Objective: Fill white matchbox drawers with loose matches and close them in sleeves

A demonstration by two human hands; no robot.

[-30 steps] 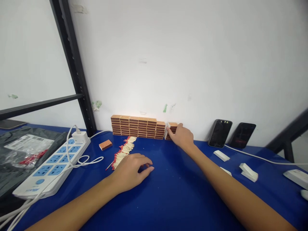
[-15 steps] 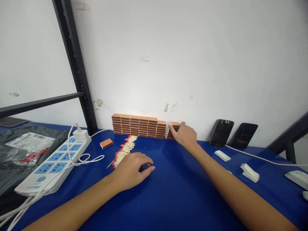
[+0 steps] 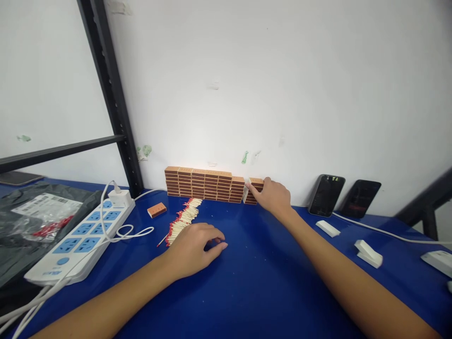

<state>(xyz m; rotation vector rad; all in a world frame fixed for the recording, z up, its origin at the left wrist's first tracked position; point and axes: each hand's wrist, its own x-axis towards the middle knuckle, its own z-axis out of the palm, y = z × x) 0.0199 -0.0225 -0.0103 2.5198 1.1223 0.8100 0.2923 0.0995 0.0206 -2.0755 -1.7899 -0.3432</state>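
Against the wall stands a row of stacked matchboxes (image 3: 205, 184), orange on top with dark brown striking sides. Just right of it, across a narrow gap, is a shorter separate stack of matchboxes (image 3: 251, 195). My right hand (image 3: 274, 195) grips this short stack, thumb on its near face and fingers at its right side, partly hidden. My left hand (image 3: 194, 249) rests on the blue table, empty, with thumb and curved fingers apart. Beside it lies a spread of loose red-tipped matches (image 3: 183, 220), partly covered by the hand. A single matchbox (image 3: 157, 210) lies flat farther left.
A white power strip (image 3: 79, 247) with cables and a grey plastic parcel (image 3: 21, 226) occupy the left. On the right, two dark phones (image 3: 326, 195) lean on the wall near white blocks (image 3: 369, 254) and a cable. A black metal post (image 3: 113, 94) rises behind.
The view has shifted very slightly. My right hand stays on the short matchbox stack, and my left hand keeps its place by the matches.
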